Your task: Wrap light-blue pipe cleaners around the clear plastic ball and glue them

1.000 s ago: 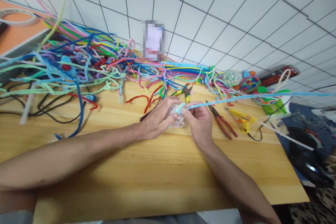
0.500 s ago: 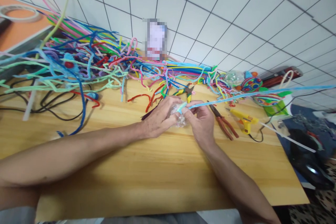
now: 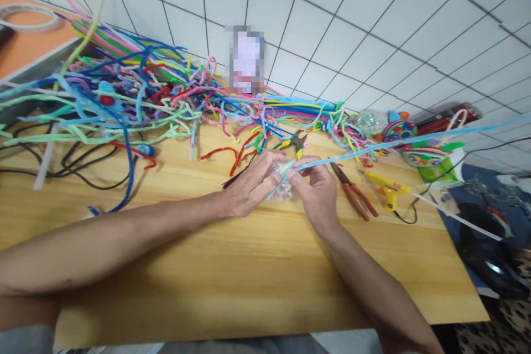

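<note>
A clear plastic ball (image 3: 285,192) is between my two hands, over the middle of the table. My left hand (image 3: 254,183) curls round its left side, the thumb pressing near the top. From the right, my right hand (image 3: 317,191) pinches a light blue pipe cleaner (image 3: 360,153) against the ball. The pipe cleaner's long end stretches far out to the right, and a short blue end pokes out below my left thumb. A pale green bit shows between the fingertips. My fingers hide part of the ball.
Yellow-handled pliers (image 3: 297,144) lie just beyond my hands. Red-handled pliers (image 3: 352,191) and a yellow glue gun (image 3: 386,187) are to the right. Tangled pipe cleaners (image 3: 136,86) run along the tiled wall. A phone (image 3: 247,61) stands there; cables (image 3: 78,168) lie left.
A short blue end of the pipe cleaner now shows below my left thumb. The long end has shifted slightly and its tip is blurred. Both hands stay nearly in place.
</note>
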`<state>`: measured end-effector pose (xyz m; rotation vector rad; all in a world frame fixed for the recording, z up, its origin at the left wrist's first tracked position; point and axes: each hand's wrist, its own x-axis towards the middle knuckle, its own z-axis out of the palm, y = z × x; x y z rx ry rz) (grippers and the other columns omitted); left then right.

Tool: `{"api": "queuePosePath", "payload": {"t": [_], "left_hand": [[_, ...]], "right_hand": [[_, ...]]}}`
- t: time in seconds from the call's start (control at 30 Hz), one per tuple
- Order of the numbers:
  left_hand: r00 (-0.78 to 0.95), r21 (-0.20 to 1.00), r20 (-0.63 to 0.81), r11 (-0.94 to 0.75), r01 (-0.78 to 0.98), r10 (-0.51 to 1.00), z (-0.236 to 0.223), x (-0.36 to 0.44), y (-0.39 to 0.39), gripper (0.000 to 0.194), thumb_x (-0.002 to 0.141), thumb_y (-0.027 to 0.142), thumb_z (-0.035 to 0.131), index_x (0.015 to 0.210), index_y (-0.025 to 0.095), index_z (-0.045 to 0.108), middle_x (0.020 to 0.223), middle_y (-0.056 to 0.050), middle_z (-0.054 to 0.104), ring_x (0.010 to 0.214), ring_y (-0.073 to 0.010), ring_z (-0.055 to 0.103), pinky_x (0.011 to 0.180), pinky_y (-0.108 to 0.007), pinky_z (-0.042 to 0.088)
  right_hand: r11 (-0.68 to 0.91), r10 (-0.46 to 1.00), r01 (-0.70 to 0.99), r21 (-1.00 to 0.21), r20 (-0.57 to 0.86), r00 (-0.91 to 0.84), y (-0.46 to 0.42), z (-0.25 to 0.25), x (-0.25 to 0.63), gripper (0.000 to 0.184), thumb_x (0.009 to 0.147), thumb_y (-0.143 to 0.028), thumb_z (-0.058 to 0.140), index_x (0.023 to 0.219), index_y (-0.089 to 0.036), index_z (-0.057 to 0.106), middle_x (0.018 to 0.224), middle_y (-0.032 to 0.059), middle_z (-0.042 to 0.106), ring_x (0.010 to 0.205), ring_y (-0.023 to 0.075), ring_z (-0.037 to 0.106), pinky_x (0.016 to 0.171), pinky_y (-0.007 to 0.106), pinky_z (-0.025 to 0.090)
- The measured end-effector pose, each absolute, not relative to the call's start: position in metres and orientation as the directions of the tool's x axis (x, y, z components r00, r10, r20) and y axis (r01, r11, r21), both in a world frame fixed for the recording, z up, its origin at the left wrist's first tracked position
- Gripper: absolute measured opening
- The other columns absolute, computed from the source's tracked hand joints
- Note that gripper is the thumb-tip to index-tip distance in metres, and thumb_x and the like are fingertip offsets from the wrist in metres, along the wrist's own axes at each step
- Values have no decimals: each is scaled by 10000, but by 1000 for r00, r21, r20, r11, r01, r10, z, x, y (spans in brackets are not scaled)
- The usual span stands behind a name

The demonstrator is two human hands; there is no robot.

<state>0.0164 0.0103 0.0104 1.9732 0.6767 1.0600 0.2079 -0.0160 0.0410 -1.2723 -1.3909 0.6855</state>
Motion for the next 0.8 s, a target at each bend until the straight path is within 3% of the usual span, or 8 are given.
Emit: {"api": "queuePosePath", "payload": {"t": [0.17, 0.37, 0.63, 0.8], "left_hand": [[513, 815, 439, -568, 118, 737, 10, 17, 12, 362, 1126, 408, 511, 1439, 227, 491, 1442, -147, 632, 1386, -289, 613, 1200, -499, 528], [512, 801, 463, -589, 107, 723, 10, 18, 13, 357, 1123, 381, 511, 1440, 218, 500, 1459, -154, 621, 1403, -289, 609, 1211, -503, 524], [525, 804, 475, -590, 66, 706, 8, 15, 13, 354, 1167, 341, 381, 1488, 232, 486, 1503, -142, 605, 1478, -277, 564, 1264, -508, 486], [540, 770, 500, -633, 79, 677, 5, 16, 15, 414, 1135, 414, 509, 1499, 223, 469, 1509, -163, 592, 1456, -302, 578, 1234, -517, 505]], "right_hand": [[244, 938, 292, -925, 301, 170, -16, 41, 208, 138, 799, -318, 833, 902, -266, 757, 928, -8, 734, 827, 183, 618, 798, 362, 468], [224, 949, 288, -931, 276, 152, -17, 42, 210, 141, 812, -349, 820, 914, -270, 765, 979, 10, 749, 879, 201, 634, 831, 381, 487], [240, 941, 320, -916, 301, 155, -16, 40, 211, 147, 802, -334, 818, 922, -272, 759, 983, 13, 752, 917, 212, 653, 875, 392, 510], [250, 935, 328, -911, 315, 161, -16, 37, 210, 141, 814, -338, 808, 923, -271, 750, 990, 14, 753, 935, 215, 660, 893, 395, 511]]}}
